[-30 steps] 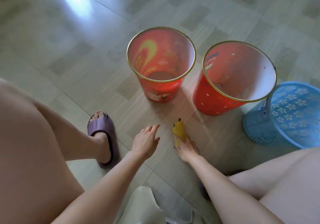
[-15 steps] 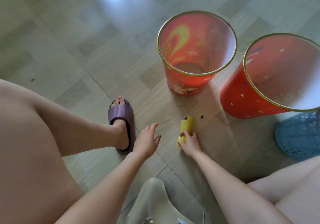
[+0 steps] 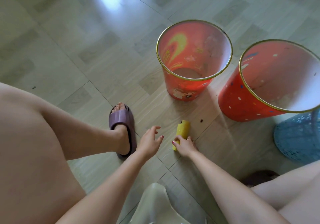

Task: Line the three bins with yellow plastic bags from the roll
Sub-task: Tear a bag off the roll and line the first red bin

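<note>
Low on tiled floor, right hand (image 3: 184, 145) seemingly grips yellow roll (image 3: 182, 130); left hand (image 3: 150, 141) hovers loose-fingered.

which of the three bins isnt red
The blue bin at the right edge, with lattice walls. The other two, the middle bin and the spotted bin, are red with gold rims.

Roll (image 3: 183, 130): yellow, w/ a small dark bit at its far end. Near bin (image 3: 193, 57): translucent red-orange, gold rim, yellow swirl and cartoon print on the wall. 2nd bin (image 3: 242, 100): red w/ white dots, a few blue marks, gold rim, pale inside. 3rd bin (image 3: 297, 140): blue openwork w/ small white flowers. Slipper (image 3: 122, 123): dull purple, ribbed strap. Floor (image 3: 69, 41): pale grey-green wood-grain tiles in alternating blocks. Nails on right hand (image 3: 185, 145): pink-red polish.
</note>
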